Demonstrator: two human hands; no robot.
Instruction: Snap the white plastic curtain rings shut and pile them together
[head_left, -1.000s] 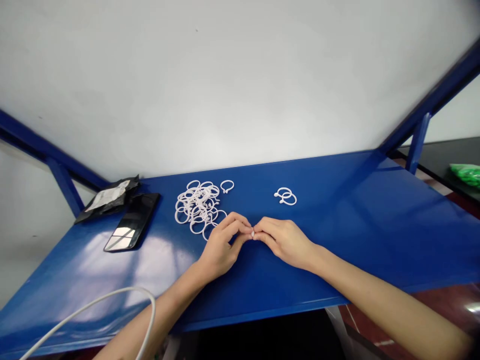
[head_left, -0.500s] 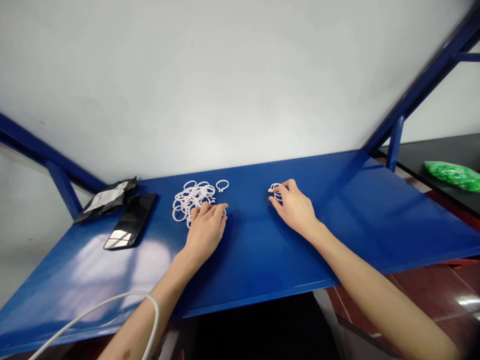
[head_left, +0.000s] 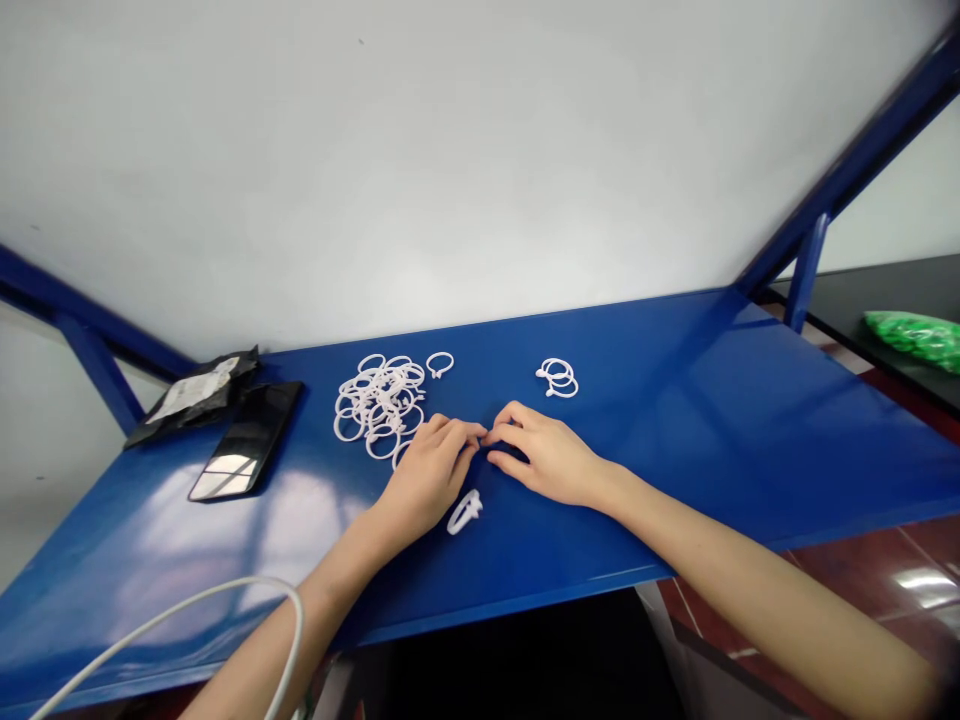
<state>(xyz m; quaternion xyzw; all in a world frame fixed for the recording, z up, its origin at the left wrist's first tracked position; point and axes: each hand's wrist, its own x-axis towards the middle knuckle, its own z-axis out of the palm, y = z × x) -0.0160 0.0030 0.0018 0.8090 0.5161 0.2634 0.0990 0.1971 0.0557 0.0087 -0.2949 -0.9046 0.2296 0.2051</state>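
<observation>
My left hand (head_left: 429, 472) and my right hand (head_left: 544, 458) rest on the blue table (head_left: 712, 420). Their fingertips are pinched together and meet in the middle; what they pinch is hidden. A white plastic ring (head_left: 465, 512) sits just under my left thumb, and I cannot tell whether it touches the hand. A pile of several white rings (head_left: 377, 405) lies just beyond my left hand, with a single ring (head_left: 439, 364) behind it. A small cluster of rings (head_left: 558, 378) lies beyond my right hand.
A black phone (head_left: 244, 440) and a black packet (head_left: 196, 393) lie at the table's left. A white cable (head_left: 172, 620) loops over my left forearm. A green bag (head_left: 915, 333) lies on a dark surface at the far right. Blue frame bars rise at both sides.
My hands parted, the left to the pile and the right to the small cluster, then came back together in the middle. The cluster has gained a ring, and a ring now lies by my left hand.
</observation>
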